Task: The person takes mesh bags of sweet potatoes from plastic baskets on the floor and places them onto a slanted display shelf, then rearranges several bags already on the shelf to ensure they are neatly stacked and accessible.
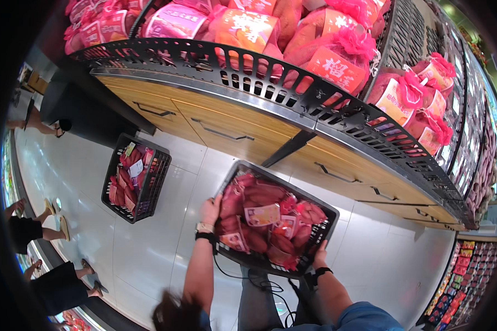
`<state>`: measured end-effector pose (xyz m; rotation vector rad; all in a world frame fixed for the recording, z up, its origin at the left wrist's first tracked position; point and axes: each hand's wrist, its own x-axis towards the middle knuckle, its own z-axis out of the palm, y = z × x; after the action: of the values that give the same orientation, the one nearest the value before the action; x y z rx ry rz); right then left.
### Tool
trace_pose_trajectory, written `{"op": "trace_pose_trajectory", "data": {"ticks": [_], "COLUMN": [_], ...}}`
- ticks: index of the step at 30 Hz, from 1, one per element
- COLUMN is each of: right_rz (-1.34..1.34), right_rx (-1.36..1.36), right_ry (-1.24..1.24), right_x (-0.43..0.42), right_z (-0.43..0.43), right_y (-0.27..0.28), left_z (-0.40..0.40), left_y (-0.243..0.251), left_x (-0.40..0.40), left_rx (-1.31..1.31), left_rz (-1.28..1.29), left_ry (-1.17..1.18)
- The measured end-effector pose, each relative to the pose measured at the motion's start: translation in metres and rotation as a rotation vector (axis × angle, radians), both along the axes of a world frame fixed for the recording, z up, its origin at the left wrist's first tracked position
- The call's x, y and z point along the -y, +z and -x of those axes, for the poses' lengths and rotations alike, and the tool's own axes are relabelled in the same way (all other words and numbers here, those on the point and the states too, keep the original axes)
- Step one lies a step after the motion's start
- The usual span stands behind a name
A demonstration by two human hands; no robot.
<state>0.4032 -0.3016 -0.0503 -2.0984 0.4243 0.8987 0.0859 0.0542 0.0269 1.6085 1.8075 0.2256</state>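
A black plastic crate (334, 215) is held in front of me, filled with red mesh bags of sweet potatoes (263, 198) that carry printed labels. My left hand (210, 213) grips its left side, with a watch and a black band at the wrist. On the right side, near the lower corner, my right hand (320, 255) holds the crate, a black band around that wrist too. The crate sits slightly tilted in the picture, above my legs. Most of the fingers of both hands are hidden by the crate's walls.
A second black crate (160, 182) with similar bags stands on the tiled floor at left. Ahead runs a display stand with wooden drawers (232, 124) and a black slotted rail (252, 78) before more bagged produce. Several people stand or walk at the far left. Packaged goods fill shelves lower right.
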Motion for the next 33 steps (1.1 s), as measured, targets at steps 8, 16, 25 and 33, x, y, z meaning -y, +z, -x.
{"op": "trace_pose_trajectory", "data": {"ticks": [8,16,25,33], "right_rz": [-0.212,-0.318,-0.360,-0.156], "right_rx": [-0.120,-0.166,-0.414,-0.179], "right_ry": [-0.150,-0.175,-0.167,-0.010], "right_x": [-0.100,-0.166,-0.149,-0.167], "right_z": [0.123,0.126,0.086,0.073], "right_y": [0.049,0.044,0.036,0.109], "left_z": [0.069,0.131,0.082,0.094], "left_y": [0.000,0.008,0.026,0.023], "left_x": [-0.128,-0.139,-0.109,-0.103], "left_rx": [0.048,0.078,0.097,0.320], "left_rz": [0.089,0.045,-0.016,0.146], "left_ry": [-0.018,0.187,0.250,0.390]}}
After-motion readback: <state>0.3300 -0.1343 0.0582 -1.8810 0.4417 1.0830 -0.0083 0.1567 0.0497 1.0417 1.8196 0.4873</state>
